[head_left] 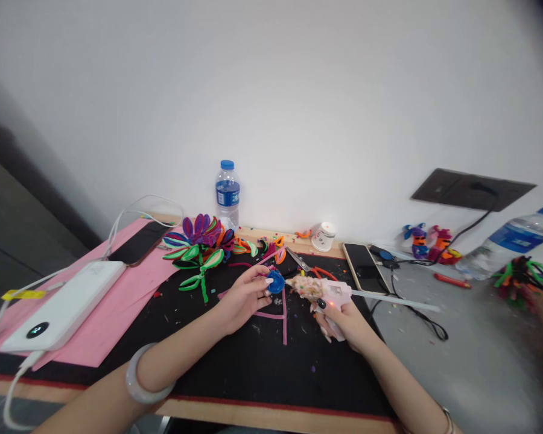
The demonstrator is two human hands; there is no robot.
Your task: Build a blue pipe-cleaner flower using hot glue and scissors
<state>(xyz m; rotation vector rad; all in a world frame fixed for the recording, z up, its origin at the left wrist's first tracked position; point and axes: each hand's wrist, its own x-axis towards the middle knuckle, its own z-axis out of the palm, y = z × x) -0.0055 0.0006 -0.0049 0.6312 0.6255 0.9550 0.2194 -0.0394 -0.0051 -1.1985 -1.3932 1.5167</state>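
Note:
Between the fingertips of my left hand (243, 296) is a small round blue piece (276, 281), coiled like a flower head. My right hand (339, 322) is wrapped round the grip of a pale pink glue gun (337, 293), whose nozzle points left and is close to the blue piece. From the gun's back end sticks out a long clear glue stick (396, 300). Pink pipe cleaner strips (285, 325) lie on the black mat under my left fingers. Behind the hands are pliers with orange handles (323, 273).
Colourful pipe cleaner flowers (203, 241) lie at the back left near a water bottle (227, 196). A white power bank (67, 307) and a dark phone (140, 243) rest on pink sheets (151, 274). Rightward are another phone (365, 267), a paper cup (323, 236), cables and a tilted bottle (518, 238).

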